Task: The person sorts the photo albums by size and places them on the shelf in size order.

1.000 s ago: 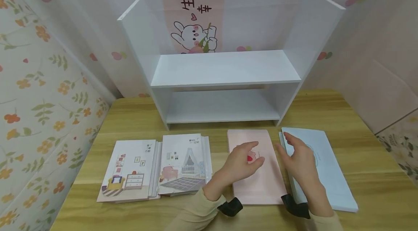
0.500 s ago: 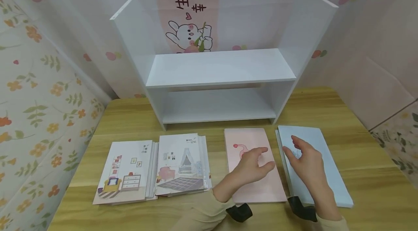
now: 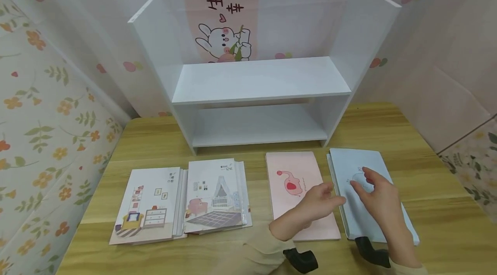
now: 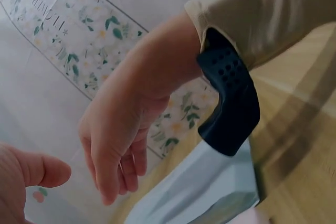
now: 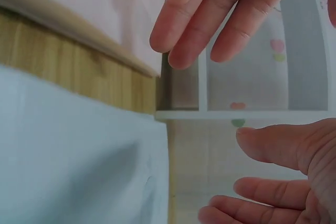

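Observation:
My left hand [image 3: 316,202] hovers above the right part of a pink notebook [image 3: 287,203] with a red elephant on its cover. My right hand [image 3: 382,201] hangs over a stack of light blue notebooks [image 3: 351,160], fingers loosely bent and thumb apart. Neither hand holds anything. In the right wrist view, the left hand's fingers [image 5: 205,19] are at the top and the right hand's fingers [image 5: 273,198] at the lower right, with a gap between them. The left wrist view shows the right hand [image 4: 123,124] hanging with its fingers pointing down, above the blue notebooks.
Two piles of white illustrated books, a left pile [image 3: 149,197] and a right pile [image 3: 213,193], lie on the left of the wooden table [image 3: 128,145]. Behind them stands a white two-tier shelf [image 3: 260,78] with tall side panels. Patterned curtains [image 3: 50,137] hang around the table.
Both hands have moved rightward across the notebooks, uncovering the pink notebook's elephant. The view has shifted slightly. Books and shelf stay in place.

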Motion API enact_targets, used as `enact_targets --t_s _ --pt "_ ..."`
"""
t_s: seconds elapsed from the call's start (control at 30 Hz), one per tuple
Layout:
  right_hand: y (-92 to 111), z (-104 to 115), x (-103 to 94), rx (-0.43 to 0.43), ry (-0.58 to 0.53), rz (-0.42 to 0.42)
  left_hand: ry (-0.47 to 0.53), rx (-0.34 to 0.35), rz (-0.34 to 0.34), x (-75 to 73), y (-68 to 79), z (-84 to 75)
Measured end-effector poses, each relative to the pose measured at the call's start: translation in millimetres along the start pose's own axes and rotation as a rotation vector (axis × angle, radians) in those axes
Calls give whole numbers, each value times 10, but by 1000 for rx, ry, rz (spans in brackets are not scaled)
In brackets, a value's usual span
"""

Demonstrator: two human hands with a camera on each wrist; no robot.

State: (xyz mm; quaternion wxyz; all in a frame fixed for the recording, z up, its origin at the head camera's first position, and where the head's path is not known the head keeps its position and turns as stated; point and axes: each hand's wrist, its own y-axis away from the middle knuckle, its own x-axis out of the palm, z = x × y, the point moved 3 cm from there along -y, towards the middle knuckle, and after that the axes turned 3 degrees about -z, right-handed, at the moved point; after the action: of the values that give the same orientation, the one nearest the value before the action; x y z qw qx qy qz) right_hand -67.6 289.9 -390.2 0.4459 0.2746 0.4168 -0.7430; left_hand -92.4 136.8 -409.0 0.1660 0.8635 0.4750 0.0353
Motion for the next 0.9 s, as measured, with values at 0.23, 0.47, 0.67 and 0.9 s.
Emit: enact_targets --t_s 0.23,0.47,0.67,0.9 --pt "43 -182 10 86 27 81 141 -66 -16 184 -14 59" --pt "71 -401 -21 177 79 223 281 -77 25 284 -28 77" --pt "82 -605 -61 252 134 265 323 -98 58 324 -60 72" --pt "92 -787 -100 320 157 290 429 -121 76 387 -67 64"
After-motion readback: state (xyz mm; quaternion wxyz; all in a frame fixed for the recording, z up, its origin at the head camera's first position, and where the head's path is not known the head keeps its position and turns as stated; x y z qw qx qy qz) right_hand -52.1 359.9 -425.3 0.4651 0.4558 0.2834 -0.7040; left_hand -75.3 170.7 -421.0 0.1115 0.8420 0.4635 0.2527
